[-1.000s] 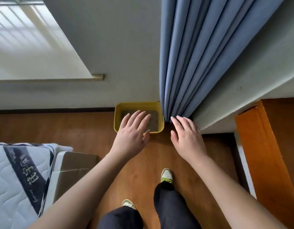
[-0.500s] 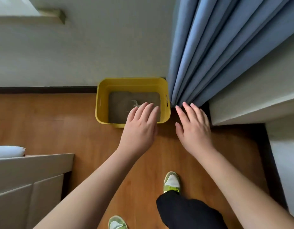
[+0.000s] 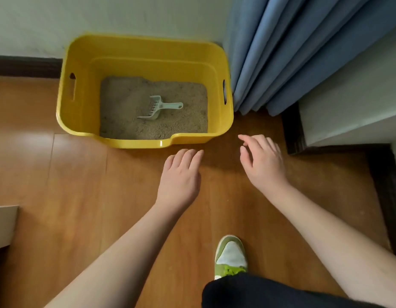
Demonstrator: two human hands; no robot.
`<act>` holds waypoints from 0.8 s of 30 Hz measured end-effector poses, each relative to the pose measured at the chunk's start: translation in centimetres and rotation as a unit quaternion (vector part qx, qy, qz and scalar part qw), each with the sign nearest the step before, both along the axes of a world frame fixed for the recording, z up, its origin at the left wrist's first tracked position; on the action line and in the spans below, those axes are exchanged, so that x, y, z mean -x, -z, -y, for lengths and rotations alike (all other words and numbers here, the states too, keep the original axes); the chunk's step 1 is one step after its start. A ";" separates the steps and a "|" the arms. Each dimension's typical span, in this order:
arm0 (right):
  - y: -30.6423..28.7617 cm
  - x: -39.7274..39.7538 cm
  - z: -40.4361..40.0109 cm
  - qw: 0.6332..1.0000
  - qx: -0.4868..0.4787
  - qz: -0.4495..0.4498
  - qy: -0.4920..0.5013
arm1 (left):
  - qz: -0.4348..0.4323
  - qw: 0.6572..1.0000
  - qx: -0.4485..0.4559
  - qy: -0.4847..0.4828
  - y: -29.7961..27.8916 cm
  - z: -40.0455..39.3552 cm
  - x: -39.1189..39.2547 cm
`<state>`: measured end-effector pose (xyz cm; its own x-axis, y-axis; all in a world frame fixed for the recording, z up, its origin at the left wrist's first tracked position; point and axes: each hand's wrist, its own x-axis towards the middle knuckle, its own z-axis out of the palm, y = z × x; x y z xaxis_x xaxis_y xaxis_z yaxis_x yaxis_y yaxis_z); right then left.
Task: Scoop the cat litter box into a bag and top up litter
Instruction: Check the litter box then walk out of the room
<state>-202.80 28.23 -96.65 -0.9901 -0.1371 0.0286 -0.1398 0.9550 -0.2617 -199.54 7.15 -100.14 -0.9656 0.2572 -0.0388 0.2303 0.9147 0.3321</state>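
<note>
In the upper middle of the frame, the pale scoop lay on the litter inside the yellow box, handle pointing right, long axis across. Below it, the left hand and right hand hovered with fingers relaxed, empty; the curtain hid the box's far right corner.

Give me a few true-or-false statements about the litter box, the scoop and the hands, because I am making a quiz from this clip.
1. The scoop lies on the litter inside the yellow litter box. True.
2. The left hand holds the scoop. False: it holds nothing and is outside the box, over the floor.
3. The blue curtain hangs at the box's right side. True.
4. The right hand grips a bag. False: it holds nothing, and no bag is in view.
5. The box stands by the wall. True.
</note>
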 end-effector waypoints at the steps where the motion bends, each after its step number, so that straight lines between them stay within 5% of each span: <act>1: 1.4 0.0 -0.2 1.000 0.003 0.017 0.007 | -0.001 1.000 0.004 0.011 1.3 -0.3 0.1; 7: 7.6 -4.1 -1.0 0.980 0.008 0.199 0.010 | 0.030 0.998 0.009 0.052 5.6 -2.3 -0.7; 12: 12.6 -6.8 -2.9 0.957 0.076 0.241 0.142 | 0.199 0.973 -0.117 -0.018 8.0 -2.6 -1.8; 16: 14.8 -7.0 -3.8 0.937 0.121 0.232 0.231 | 0.408 0.822 -0.360 -0.168 9.2 -2.0 -1.8; 24: 16.0 -4.3 -2.9 0.934 0.137 0.224 0.243 | 0.483 0.577 -0.578 -0.317 8.8 -1.7 -0.9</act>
<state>-198.53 31.14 -112.65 -0.8545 0.2841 -0.4349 0.4755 0.7649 -0.4345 -198.64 8.81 -108.96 -0.5521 0.2572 -0.7931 -0.8309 -0.2480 0.4981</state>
